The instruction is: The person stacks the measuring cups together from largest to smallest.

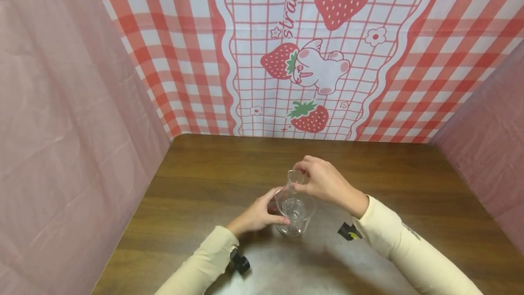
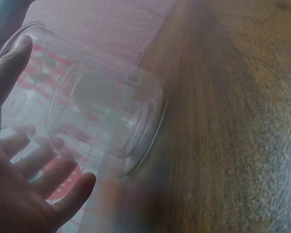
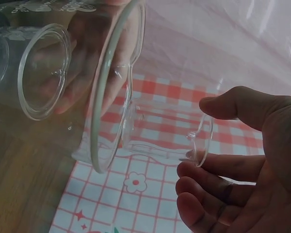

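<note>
A large clear glass beaker (image 1: 306,223) stands on the table, with a smaller beaker (image 3: 43,73) inside it. My left hand (image 1: 259,212) holds the large beaker from the left, thumb on the near side and fingers on the far side. With thumb and fingers, my right hand (image 1: 327,185) pinches the rim of a small clear beaker (image 3: 165,131). This small beaker is at the large beaker's mouth, its base towards the opening; whether the two touch, I cannot tell. In the left wrist view the large beaker (image 2: 150,111) shows pale printing and a blurred outline.
The brown wooden table (image 1: 196,185) reaches back to a red-and-white checked strawberry cloth (image 1: 196,81). Pink curtains (image 1: 82,126) hang on both sides. A black device (image 1: 240,262) is at the left wrist, another black piece (image 1: 349,231) at the right sleeve.
</note>
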`<state>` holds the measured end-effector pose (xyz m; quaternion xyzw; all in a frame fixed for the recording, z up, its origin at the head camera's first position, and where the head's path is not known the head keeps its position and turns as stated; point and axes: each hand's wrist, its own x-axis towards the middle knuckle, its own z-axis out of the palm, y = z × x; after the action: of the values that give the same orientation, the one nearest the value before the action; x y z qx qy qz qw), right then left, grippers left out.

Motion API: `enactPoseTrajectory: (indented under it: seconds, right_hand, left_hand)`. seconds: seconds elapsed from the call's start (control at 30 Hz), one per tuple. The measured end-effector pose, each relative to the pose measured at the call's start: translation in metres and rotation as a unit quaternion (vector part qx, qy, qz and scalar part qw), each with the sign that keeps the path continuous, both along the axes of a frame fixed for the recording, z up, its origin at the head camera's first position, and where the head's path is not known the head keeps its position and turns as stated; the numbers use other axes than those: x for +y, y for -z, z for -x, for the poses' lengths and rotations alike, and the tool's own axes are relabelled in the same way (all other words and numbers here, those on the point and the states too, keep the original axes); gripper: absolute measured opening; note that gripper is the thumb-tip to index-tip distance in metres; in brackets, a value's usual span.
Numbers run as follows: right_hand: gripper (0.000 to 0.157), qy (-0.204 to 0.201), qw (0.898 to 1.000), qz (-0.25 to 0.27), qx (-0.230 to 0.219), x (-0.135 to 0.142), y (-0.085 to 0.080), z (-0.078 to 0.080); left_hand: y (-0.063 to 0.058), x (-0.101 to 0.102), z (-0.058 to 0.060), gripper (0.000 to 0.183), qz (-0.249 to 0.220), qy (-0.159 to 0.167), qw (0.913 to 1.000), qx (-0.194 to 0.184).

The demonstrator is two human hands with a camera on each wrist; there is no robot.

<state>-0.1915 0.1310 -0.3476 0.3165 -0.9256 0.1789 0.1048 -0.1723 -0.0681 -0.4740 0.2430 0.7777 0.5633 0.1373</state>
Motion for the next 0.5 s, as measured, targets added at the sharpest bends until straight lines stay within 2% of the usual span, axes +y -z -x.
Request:
enactPoseTrajectory:
  seconds: [0.27,0.5]
  right_hand:
    - [0.034,-0.013,1.000,-0.010,0.006,-0.0012,0.0009,-0.0026]
    - [0.035,-0.026,0.999,-0.013,-0.015,-0.0022,-0.0025,-0.0072]
  left_hand:
    - [0.0027,0.0001,0.0004,0.085,0.029,-0.014,0.9995,0.004]
    - [0.0018,-0.0001,0.0000,0.085,0.023,-0.012,0.9997,-0.001]
